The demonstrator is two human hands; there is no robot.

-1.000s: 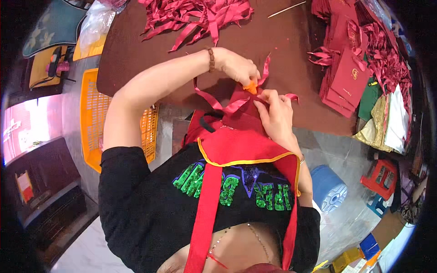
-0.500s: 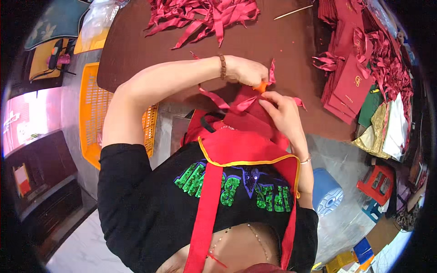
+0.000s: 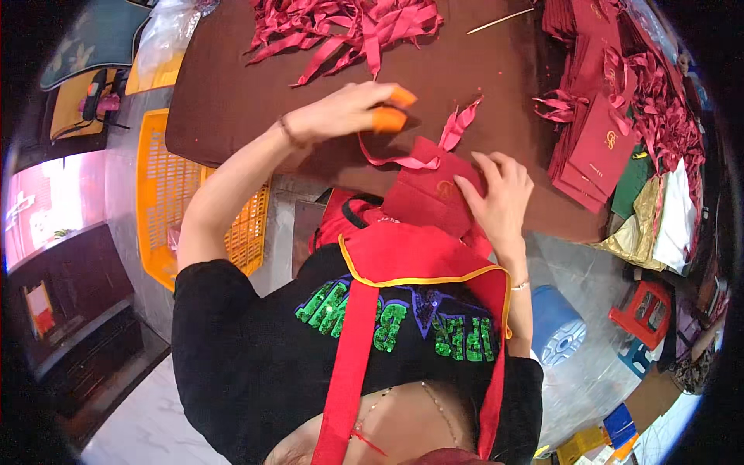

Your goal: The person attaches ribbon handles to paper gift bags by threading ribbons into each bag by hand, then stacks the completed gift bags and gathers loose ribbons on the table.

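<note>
A flat dark red pouch with a gold emblem lies at the table's near edge, close to my red apron. My right hand holds its right edge, thumb over the face and fingers bent along the side. From the pouch's top a red ribbon sticks up, and another strand loops left toward my left hand. That hand is raised over the table, off the pouch, with orange covers on its thumb and forefinger. Its fingers are apart, slightly blurred, and nothing shows between them.
A heap of loose red ribbons lies at the table's far side, with a thin stick to its right. Stacked matching pouches with ribbons fill the right side. A yellow plastic basket stands left, and a blue bucket lower right.
My left hand has left the pouch's top and swung up and left, its fingers spreading. The pouch's emblem now shows, and my right hand stays at its edge.
</note>
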